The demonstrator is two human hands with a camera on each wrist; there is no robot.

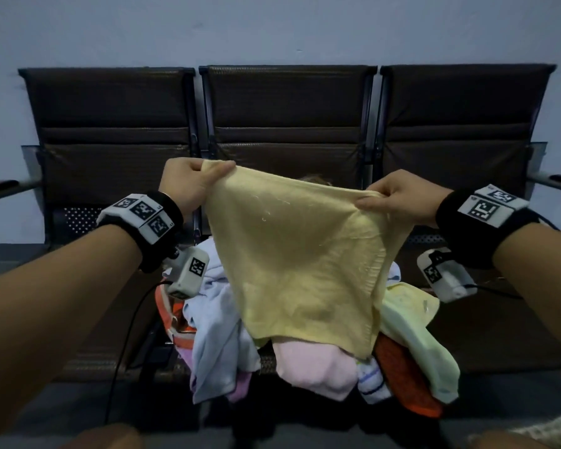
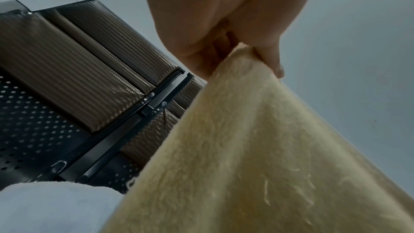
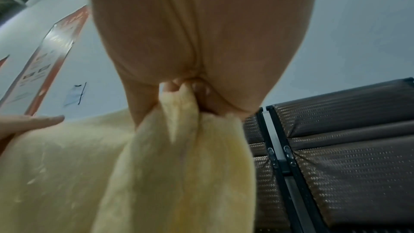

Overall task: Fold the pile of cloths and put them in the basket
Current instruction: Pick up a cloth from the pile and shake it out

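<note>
Head view: yellow cloth point(image 1: 305, 254) above pile point(image 1: 305, 361)

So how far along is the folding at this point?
Early. Nothing folded is in view, and no basket shows. Both hands, left and right, hold a yellow cloth spread by its top corners, unfolded. The pile on the bench seat remains.

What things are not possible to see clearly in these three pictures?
- Basket: not in any view.
- Pile of cloths, head view: its middle is hidden behind the yellow cloth.
- Left hand, left wrist view: fingertips are hidden by the palm and cloth.
- Right hand, right wrist view: its grip is blurred.
- Poster, right wrist view: text is too blurred to read.
</note>
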